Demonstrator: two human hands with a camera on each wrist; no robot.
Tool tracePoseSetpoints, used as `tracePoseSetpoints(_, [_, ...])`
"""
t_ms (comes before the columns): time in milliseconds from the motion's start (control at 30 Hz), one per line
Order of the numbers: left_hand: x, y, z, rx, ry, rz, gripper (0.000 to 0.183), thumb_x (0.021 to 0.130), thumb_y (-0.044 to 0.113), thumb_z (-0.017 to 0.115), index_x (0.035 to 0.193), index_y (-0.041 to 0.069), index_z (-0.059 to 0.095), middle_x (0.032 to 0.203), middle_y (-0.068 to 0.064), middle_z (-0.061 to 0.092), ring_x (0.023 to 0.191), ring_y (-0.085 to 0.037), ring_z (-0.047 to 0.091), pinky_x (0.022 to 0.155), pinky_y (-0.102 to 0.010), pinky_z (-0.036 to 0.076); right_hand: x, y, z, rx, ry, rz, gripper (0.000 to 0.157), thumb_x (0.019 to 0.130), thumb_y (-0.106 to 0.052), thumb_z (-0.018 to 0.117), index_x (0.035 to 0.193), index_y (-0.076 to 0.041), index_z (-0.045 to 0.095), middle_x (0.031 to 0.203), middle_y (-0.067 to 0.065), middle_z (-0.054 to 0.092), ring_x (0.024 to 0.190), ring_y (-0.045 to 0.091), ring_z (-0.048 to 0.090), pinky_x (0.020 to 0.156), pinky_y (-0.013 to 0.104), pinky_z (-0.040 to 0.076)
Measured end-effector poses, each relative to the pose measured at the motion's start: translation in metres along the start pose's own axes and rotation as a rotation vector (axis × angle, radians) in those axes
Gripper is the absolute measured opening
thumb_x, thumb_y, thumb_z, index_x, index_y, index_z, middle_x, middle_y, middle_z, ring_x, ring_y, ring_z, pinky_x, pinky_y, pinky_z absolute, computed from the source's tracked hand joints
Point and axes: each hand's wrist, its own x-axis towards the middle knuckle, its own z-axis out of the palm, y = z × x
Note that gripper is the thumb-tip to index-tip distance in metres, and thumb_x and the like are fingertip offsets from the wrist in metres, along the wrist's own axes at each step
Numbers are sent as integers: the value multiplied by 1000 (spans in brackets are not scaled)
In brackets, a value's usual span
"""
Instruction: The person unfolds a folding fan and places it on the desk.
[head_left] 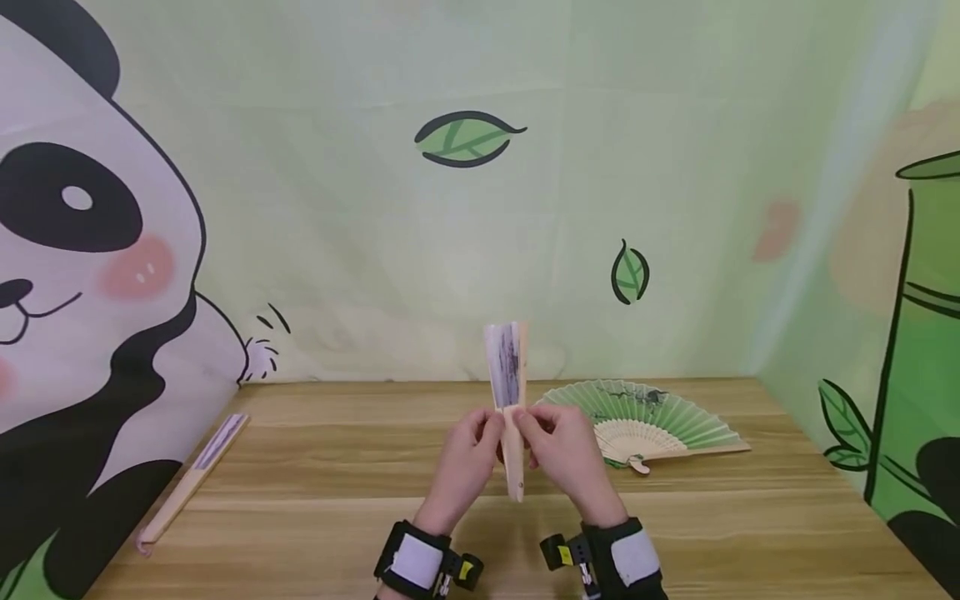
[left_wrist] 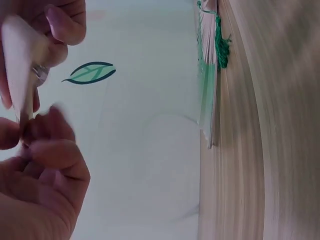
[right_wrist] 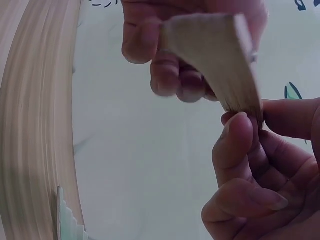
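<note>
A pale wooden folding fan, its leaf white with a dark printed pattern, stands nearly upright over the middle of the table. Its top is spread slightly wider than its base. My left hand pinches its left side between thumb and fingers, about halfway up. On the other side my right hand pinches it at the same height. Seen from the right wrist, the slats of the fan rise from the fingertips of the right hand. In the left wrist view the left hand grips the fan's edge.
A green fan lies spread on the table at the right rear, with a green tassel. Another folded fan lies along the left table edge. Behind the wooden table hangs a printed cloth backdrop.
</note>
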Motion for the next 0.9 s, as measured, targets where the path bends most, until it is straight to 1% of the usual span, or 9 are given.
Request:
tracePoseSetpoints(100, [-1,-1,-1,10,-15,12,31,107,32,45,100,6,60,68,-2,50,56,-14,47,48,-25,39,0,-1,0,-1,-7,9,19,99,-23,61,95,-8,72,71,6,58,59,33,57,45,26,41])
tracePoseSetpoints(167, [-2,0,-1,6,-22,13,30,107,33,46,99,7,59,62,-2,44,51,-13,40,43,-23,31,0,-1,0,-6,-4,18,18,99,-23,61,94,-8,71,71,5,59,59,33,57,46,26,41])
tracePoseSetpoints(233, [-1,1,-1,-8,-31,18,30,107,33,46,98,7,58,60,-1,43,49,-13,38,42,-23,28,0,-1,-1,-1,3,21,19,99,-23,61,96,-8,72,72,4,59,59,31,58,46,26,43])
tracePoseSetpoints(333, [-1,2,-1,-36,-45,17,28,106,30,47,97,5,55,60,-2,45,48,-13,39,41,-23,29,0,-3,-1,25,12,24,19,99,-23,62,97,-7,72,72,5,60,57,29,58,45,26,43])
tracePoseSetpoints(467, [-4,0,0,-36,-51,-5,25,107,28,46,98,6,54,59,-3,44,47,-13,39,41,-23,29,-2,-5,-1,58,7,35,19,98,-21,62,96,-5,71,69,7,59,54,29,57,44,26,43])
tracePoseSetpoints(633, [-3,2,2,-60,-47,13,28,107,31,46,100,5,53,59,-3,44,47,-13,39,41,-23,29,-3,-7,-2,59,27,35,22,99,-25,62,96,-5,70,66,8,58,51,25,55,43,27,43])
tracePoseSetpoints(700, [-1,3,2,-70,-45,19,28,107,31,46,100,5,52,59,-3,44,46,-13,39,41,-23,29,-1,-8,-2,65,31,32,21,99,-23,61,97,-3,68,65,8,58,50,22,54,43,28,44])
tracePoseSetpoints(800, [-2,3,1,-79,-44,9,26,107,28,45,99,4,52,60,-3,45,46,-13,39,41,-22,29,-1,-8,-3,94,18,46,18,99,-19,60,99,-1,64,65,9,58,48,22,54,43,29,45])
tracePoseSetpoints(900, [-2,3,0,-80,-44,7,26,107,28,45,99,4,52,60,-4,45,46,-13,39,41,-22,30,-1,-6,-4,136,9,59,18,100,-18,59,98,0,59,65,10,58,48,24,54,42,28,44])
